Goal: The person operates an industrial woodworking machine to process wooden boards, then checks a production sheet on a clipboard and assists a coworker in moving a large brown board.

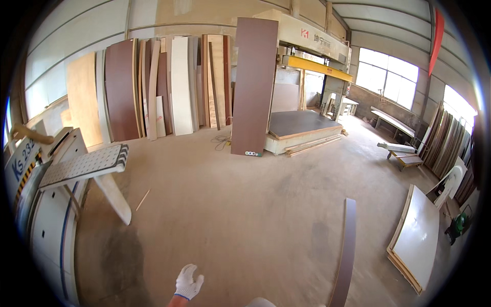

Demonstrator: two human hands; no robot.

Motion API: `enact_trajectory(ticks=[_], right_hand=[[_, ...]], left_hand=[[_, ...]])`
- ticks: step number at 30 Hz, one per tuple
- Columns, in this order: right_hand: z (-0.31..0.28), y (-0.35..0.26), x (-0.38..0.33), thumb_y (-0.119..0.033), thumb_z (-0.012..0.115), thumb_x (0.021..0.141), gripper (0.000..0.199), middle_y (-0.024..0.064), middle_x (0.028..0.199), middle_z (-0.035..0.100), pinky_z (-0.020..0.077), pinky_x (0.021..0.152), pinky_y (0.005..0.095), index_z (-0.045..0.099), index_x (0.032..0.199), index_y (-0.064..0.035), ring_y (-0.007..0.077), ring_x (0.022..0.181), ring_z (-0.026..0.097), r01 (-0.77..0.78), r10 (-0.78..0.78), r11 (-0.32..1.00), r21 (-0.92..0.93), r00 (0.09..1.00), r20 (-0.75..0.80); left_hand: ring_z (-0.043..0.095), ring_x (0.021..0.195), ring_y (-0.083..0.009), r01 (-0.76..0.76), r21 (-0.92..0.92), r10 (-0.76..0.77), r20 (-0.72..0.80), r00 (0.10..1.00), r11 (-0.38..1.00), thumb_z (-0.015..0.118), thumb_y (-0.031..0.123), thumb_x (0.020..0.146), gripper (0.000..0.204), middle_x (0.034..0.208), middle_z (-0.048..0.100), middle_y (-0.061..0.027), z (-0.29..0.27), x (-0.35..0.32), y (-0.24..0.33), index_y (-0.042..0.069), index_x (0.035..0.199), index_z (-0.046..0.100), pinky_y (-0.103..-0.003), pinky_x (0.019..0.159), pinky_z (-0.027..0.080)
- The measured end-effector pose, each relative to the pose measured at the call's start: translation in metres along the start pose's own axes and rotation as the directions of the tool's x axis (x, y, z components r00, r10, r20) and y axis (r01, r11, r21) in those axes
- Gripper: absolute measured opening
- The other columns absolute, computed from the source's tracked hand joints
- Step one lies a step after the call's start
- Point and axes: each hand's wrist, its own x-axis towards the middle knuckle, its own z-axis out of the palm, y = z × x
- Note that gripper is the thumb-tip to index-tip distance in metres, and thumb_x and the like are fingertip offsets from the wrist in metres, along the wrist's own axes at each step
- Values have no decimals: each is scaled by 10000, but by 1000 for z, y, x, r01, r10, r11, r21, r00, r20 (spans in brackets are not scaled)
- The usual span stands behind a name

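My left hand, in a white knitted glove with a blue cuff edge, is low in the head view, left of the middle. Its fingers curl a little and the thumb stands apart, with nothing between them. Bare floor lies beneath it. My right hand does not show. A pale rounded shape is cut off by the lower edge; I cannot tell what it is. To the right, a long narrow brown board runs up from the lower edge; whether it is held or lying on the floor is hidden.
At left stands a machine with a perforated table. A tall brown panel stands upright before a press with a dark sheet on its bed. Boards lean along the wall. White panels are stacked at right.
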Motion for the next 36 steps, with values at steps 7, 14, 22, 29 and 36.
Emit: enact_trajectory(ticks=[7, 14, 22, 29, 36], right_hand=[[-133, -210, 116, -365, 600, 1101, 418, 165, 1308, 787, 587, 997, 473, 790, 1347, -85, 324, 1166, 745, -90, 82, 969, 232, 996, 42], [-314, -384, 377, -288, 689, 1059, 380, 150, 1225, 804, 600, 939, 435, 795, 1323, -36, 278, 1076, 753, 186, -164, 926, 328, 982, -94], [-597, -629, 672, -158, 799, 988, 310, 119, 1047, 806, 607, 791, 370, 808, 1231, 33, 195, 904, 726, 511, -284, 697, 503, 841, -461], [-684, -649, 846, -226, 704, 1054, 307, 187, 1255, 820, 622, 929, 402, 817, 1251, -19, 279, 1120, 790, 303, -257, 944, 133, 924, -284], [-714, -801, 1005, -417, 616, 1080, 435, 162, 1233, 817, 612, 946, 496, 815, 1251, -70, 352, 1155, 750, 113, -119, 985, 130, 992, 43]], left_hand=[[658, 1350, -445, -119, -205, 149, 138, 979, 971, 791, 299, 980, 534, 1391, 720, -242, 136, 333, 3, -8, 1403, 682, -507, 1149, 551], [719, 1282, -433, -10, 123, -54, 510, 858, 992, 642, 526, 1067, 611, 1434, 730, -225, 300, 411, -187, 33, 1420, 716, -511, 1092, 578], [734, 1150, -492, 230, 718, -737, 675, -3, 657, 537, 360, 1094, 366, 1199, 792, -235, 305, 459, -331, 128, 1105, 821, -554, 1035, 593], [759, 1139, -456, 189, 639, -655, 648, 389, 745, 482, 271, 1108, 372, 1203, 810, -180, 463, 802, -405, 108, 1109, 817, -565, 953, 616], [638, 1411, -409, 252, 79, -259, 474, 842, 964, 553, 449, 1131, 549, 1494, 696, -230, 645, 1322, -311, 15, 1424, 718, -475, 1202, 511]])
